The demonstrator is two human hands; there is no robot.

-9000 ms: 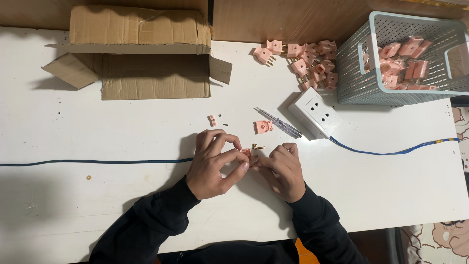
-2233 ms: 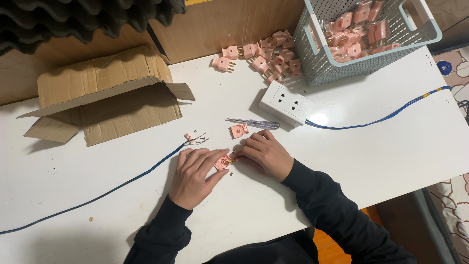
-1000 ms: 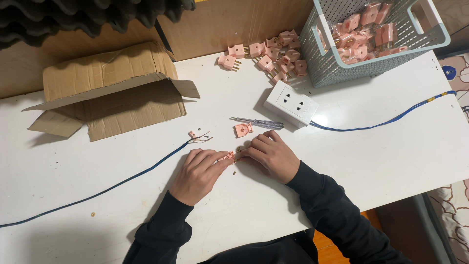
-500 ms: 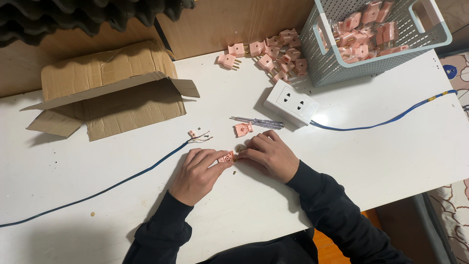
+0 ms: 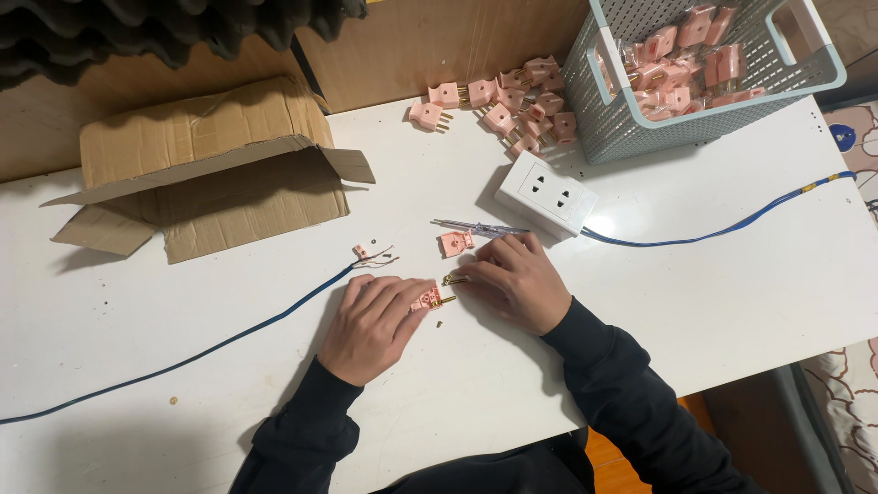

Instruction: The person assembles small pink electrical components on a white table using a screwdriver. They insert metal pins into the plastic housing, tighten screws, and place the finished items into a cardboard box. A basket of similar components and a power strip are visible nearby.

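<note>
Since half a second ago almost nothing has shifted: both hands have stayed low on the white counter point(image 5: 713, 274), and the right hand point(image 5: 519, 282) has drawn a touch nearer the small pink plastic plug half point(image 5: 426, 298), which suggests the fitting of small parts is still under way rather than finished. The left hand point(image 5: 373, 326) rests knuckles up with its fingers curled, its fingertips pinching that plug half just above the counter; a brass pin sticks out of the piece toward the right hand. The right hand is curled too, fingertips at a small brass part point(image 5: 454, 279) near the plug half; whether it truly grips it cannot be told. Just beyond lie another pink plug shell point(image 5: 455, 242), a slim pen-shaped test screwdriver point(image 5: 482, 228) and a white square wall socket point(image 5: 546, 193) on a blue cable point(image 5: 722, 233). A second blue cable point(image 5: 229, 339) ends in bared wires beside a pink cap point(image 5: 365, 249).
</note>
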